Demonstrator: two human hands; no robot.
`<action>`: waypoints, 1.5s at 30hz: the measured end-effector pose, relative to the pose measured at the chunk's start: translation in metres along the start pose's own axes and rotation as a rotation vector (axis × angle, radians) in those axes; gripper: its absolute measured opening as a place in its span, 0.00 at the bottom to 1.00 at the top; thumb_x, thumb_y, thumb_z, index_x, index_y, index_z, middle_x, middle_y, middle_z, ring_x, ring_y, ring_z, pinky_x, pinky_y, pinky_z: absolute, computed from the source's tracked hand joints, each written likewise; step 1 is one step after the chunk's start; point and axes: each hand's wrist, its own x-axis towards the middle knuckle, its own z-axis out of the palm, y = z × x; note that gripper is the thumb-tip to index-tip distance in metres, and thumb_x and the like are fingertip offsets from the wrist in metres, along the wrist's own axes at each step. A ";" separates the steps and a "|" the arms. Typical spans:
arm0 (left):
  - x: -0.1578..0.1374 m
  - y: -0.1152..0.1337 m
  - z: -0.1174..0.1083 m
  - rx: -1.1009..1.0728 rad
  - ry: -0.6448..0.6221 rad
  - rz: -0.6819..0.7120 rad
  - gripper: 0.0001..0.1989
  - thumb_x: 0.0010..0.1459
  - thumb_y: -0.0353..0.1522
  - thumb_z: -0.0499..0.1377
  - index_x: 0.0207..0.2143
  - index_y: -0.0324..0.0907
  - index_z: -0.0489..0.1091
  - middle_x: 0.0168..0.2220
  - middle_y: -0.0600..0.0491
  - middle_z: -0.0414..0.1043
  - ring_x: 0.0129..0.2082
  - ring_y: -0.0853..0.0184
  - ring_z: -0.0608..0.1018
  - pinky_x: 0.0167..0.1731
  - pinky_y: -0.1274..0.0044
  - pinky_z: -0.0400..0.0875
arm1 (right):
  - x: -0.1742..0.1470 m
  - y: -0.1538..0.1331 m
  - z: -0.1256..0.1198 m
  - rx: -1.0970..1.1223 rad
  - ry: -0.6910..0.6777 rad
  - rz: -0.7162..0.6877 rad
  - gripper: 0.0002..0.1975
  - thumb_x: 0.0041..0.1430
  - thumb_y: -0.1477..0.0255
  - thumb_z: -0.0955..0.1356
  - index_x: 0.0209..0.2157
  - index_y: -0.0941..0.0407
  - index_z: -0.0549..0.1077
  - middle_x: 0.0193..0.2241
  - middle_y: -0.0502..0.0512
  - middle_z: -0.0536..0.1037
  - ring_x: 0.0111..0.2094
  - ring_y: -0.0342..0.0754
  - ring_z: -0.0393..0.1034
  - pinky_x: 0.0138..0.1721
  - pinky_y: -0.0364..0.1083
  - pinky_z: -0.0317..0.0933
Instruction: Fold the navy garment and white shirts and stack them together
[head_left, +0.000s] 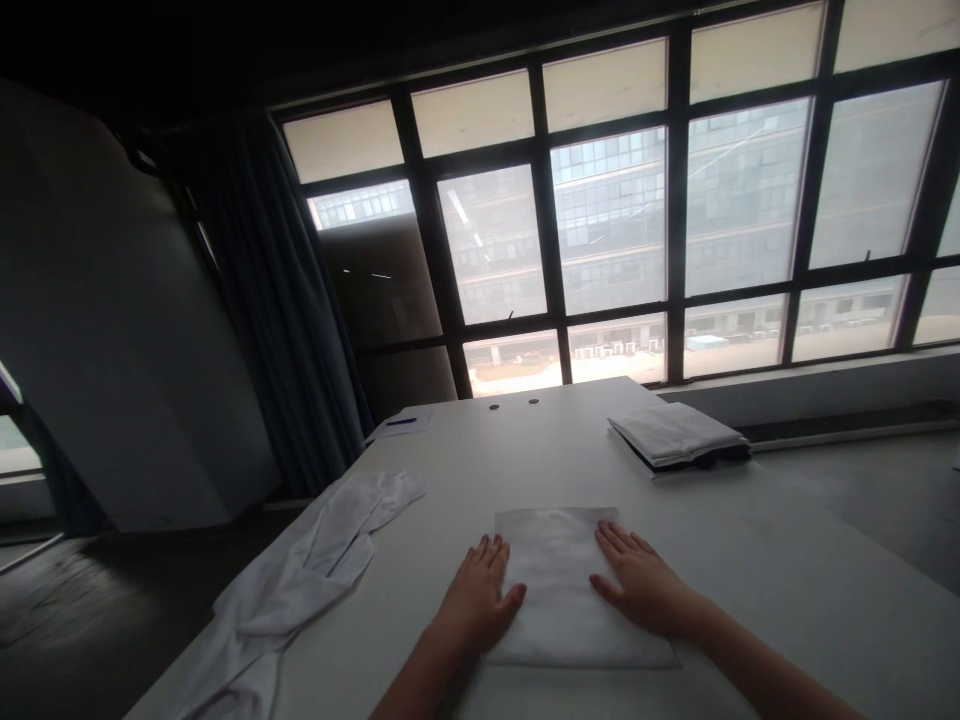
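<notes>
A white cloth (559, 590), folded into a flat rectangle, lies on the white table in front of me. My left hand (480, 597) rests along its left edge, fingers stretched out and pointing away from me, thumb on the fabric. On the opposite side my right hand (641, 580) lies flat over the right edge, its fingers spread. Neither hand grips anything. Whether the cloth is a garment cannot be told from its folded shape.
Along the table's left edge lies a crumpled white cloth (322, 570). A folded stack of white and dark cloth (679, 435) sits at the right edge. Paper with a blue pen (401, 421) is at the far left corner of the table (480, 460). Windows stand beyond.
</notes>
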 end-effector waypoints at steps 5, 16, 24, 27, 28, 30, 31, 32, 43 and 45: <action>-0.002 -0.003 -0.030 0.022 0.083 0.038 0.21 0.66 0.46 0.50 0.42 0.45 0.78 0.44 0.49 0.81 0.46 0.59 0.79 0.52 0.71 0.64 | -0.011 -0.010 -0.022 -0.025 0.006 -0.054 0.35 0.60 0.52 0.65 0.62 0.58 0.70 0.65 0.69 0.66 0.66 0.63 0.58 0.67 0.61 0.44; -0.018 0.073 -0.002 0.051 0.207 0.283 0.19 0.60 0.36 0.57 0.52 0.42 0.73 0.53 0.43 0.75 0.54 0.53 0.73 0.57 0.62 0.62 | -0.020 -0.065 0.011 -0.058 0.237 -0.162 0.26 0.59 0.75 0.62 0.58 0.56 0.74 0.59 0.63 0.75 0.60 0.58 0.67 0.62 0.55 0.55; -0.004 0.053 0.016 -0.167 -0.050 0.246 0.37 0.68 0.49 0.47 0.73 0.46 0.43 0.74 0.51 0.36 0.73 0.57 0.43 0.71 0.63 0.37 | -0.003 -0.036 0.033 0.062 0.079 -0.214 0.37 0.69 0.51 0.57 0.71 0.57 0.51 0.72 0.59 0.48 0.72 0.57 0.41 0.71 0.59 0.34; 0.001 0.041 0.010 -0.123 -0.079 0.134 0.43 0.66 0.54 0.48 0.73 0.39 0.41 0.74 0.47 0.32 0.73 0.56 0.39 0.71 0.61 0.36 | 0.004 -0.018 0.024 0.032 0.067 -0.118 0.41 0.68 0.45 0.53 0.71 0.58 0.50 0.72 0.60 0.47 0.73 0.58 0.39 0.71 0.60 0.32; 0.003 0.038 0.010 -0.108 -0.080 0.113 0.45 0.65 0.55 0.48 0.73 0.38 0.41 0.74 0.46 0.31 0.73 0.55 0.39 0.71 0.61 0.36 | 0.006 -0.012 0.022 0.019 0.069 -0.079 0.42 0.68 0.44 0.52 0.71 0.58 0.50 0.72 0.60 0.47 0.73 0.58 0.39 0.71 0.60 0.32; 0.004 0.033 0.012 -0.087 -0.076 0.097 0.46 0.65 0.56 0.47 0.73 0.36 0.40 0.74 0.46 0.31 0.73 0.56 0.39 0.71 0.60 0.36 | 0.009 -0.001 0.019 -0.007 0.067 -0.006 0.43 0.67 0.44 0.52 0.71 0.59 0.50 0.72 0.60 0.47 0.73 0.59 0.39 0.71 0.62 0.31; 0.005 0.031 0.013 -0.081 -0.073 0.099 0.46 0.65 0.56 0.46 0.73 0.36 0.39 0.74 0.46 0.31 0.73 0.56 0.39 0.71 0.60 0.36 | 0.010 0.004 0.018 -0.017 0.062 0.025 0.42 0.68 0.44 0.52 0.71 0.58 0.51 0.72 0.59 0.48 0.73 0.59 0.39 0.71 0.62 0.31; 0.005 0.030 0.015 -0.076 -0.067 0.102 0.46 0.66 0.57 0.45 0.73 0.36 0.40 0.74 0.46 0.31 0.73 0.56 0.40 0.71 0.60 0.37 | 0.010 0.008 0.017 -0.024 0.057 0.049 0.41 0.68 0.45 0.51 0.71 0.58 0.51 0.72 0.59 0.48 0.73 0.59 0.39 0.71 0.62 0.32; -0.019 0.076 0.019 0.115 0.297 0.579 0.33 0.70 0.47 0.52 0.71 0.42 0.51 0.72 0.46 0.48 0.71 0.57 0.57 0.68 0.65 0.53 | 0.017 0.026 0.021 -0.018 0.160 0.087 0.29 0.71 0.57 0.53 0.67 0.52 0.63 0.69 0.56 0.60 0.70 0.57 0.49 0.69 0.61 0.38; -0.025 0.095 0.039 0.169 0.302 0.865 0.25 0.74 0.40 0.49 0.70 0.46 0.53 0.68 0.51 0.60 0.66 0.63 0.66 0.66 0.69 0.58 | 0.017 0.028 0.022 -0.018 0.225 0.086 0.26 0.71 0.59 0.55 0.64 0.49 0.68 0.67 0.56 0.65 0.67 0.58 0.55 0.66 0.60 0.44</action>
